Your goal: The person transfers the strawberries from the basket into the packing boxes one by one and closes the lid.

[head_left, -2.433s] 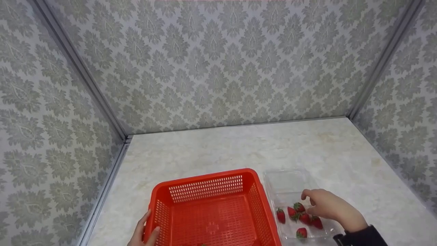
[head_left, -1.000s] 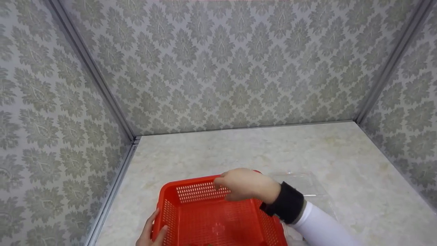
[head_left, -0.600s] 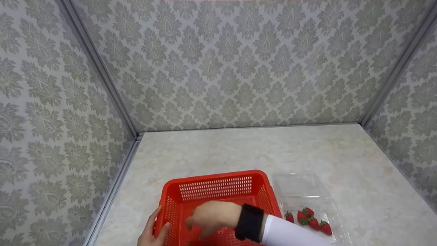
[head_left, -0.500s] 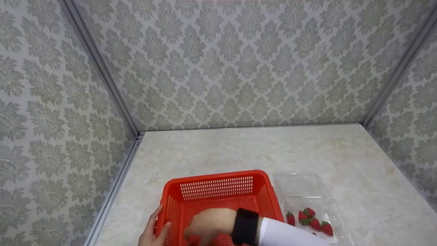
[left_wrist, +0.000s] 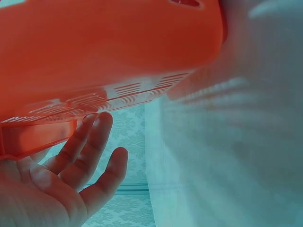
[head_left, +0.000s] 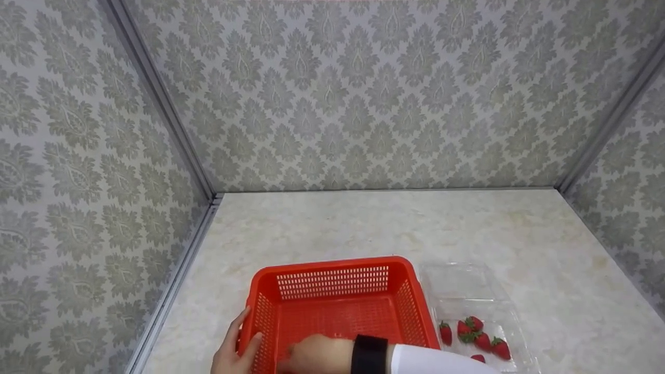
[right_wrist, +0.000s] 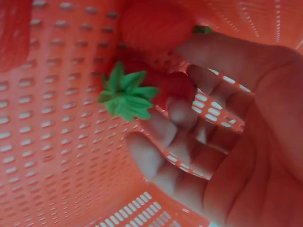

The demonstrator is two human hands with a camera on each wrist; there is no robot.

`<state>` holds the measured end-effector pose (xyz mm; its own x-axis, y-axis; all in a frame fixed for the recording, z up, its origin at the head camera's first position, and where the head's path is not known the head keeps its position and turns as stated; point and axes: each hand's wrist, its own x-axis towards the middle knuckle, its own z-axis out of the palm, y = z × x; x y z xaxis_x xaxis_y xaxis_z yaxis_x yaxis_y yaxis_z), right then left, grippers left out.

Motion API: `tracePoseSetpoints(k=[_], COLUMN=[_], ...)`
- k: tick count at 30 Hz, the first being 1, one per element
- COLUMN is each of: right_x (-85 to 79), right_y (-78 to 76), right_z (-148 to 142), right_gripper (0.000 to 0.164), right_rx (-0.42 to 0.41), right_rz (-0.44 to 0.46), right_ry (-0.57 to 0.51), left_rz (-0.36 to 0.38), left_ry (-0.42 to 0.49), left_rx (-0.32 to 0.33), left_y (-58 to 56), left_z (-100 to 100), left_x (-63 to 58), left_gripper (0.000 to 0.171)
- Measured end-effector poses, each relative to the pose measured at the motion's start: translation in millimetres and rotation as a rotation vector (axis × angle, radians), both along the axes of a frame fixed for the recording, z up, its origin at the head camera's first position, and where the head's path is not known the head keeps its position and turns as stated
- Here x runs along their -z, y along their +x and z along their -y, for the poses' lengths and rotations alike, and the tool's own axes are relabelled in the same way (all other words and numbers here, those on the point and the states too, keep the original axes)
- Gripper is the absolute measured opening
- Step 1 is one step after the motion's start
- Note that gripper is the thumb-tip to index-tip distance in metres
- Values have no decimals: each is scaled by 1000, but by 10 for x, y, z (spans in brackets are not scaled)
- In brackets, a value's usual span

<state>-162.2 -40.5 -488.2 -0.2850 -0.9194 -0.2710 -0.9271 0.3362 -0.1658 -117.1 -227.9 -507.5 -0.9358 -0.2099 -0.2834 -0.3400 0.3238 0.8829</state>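
My left hand [head_left: 234, 353] holds the left wall of a red plastic basket [head_left: 332, 266], thumb inside and fingers outside. In the left wrist view, loosely bent fingers [left_wrist: 87, 158] lie along the slotted wall. My right hand [head_left: 319, 353] is down inside the near part of the basket. The right wrist view has its thumb and fingertips around the tip end of a strawberry [right_wrist: 177, 89] with green leaves. A second strawberry [right_wrist: 156, 26] lies right by the thumb, and another red fruit [right_wrist: 13, 33] shows at the upper left. The basket's near side is out of the head view.
A clear plastic clamshell box [head_left: 460, 280] lies open at the basket's right, its lid folded back. Several strawberries [head_left: 482, 341] are in its near half. The marble-patterned table [head_left: 322, 223] is enclosed by patterned wall panels [head_left: 337, 104].
My right hand moved from the clamshell box leftward over the basket's right rim, then down into the basket's near part. The left hand stays on the basket wall.
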Motion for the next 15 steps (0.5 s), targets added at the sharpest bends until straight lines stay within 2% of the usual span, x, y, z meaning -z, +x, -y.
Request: tracePoseSetpoints(k=[3, 4, 7, 11, 15], right_x=[59, 77, 116, 137, 150], right_y=[-96, -106, -111, -101, -110], right_z=[3, 2, 10, 30, 51], right_gripper=[36, 38, 40, 34, 31], right_rx=[34, 38, 20, -22, -30], right_rz=[178, 186, 136, 64, 71], right_ry=[9, 11, 9, -17, -17], left_rz=[-16, -17, -16, -22, -3], left_ry=[-1, 2, 7, 10, 13], left_rx=[6, 9, 4, 0, 10], left_y=[-1, 2, 12, 12, 8], left_z=[5, 7, 10, 16, 18], left_x=[-2, -2, 6, 23, 31], left_gripper=[69, 69, 69, 69, 71])
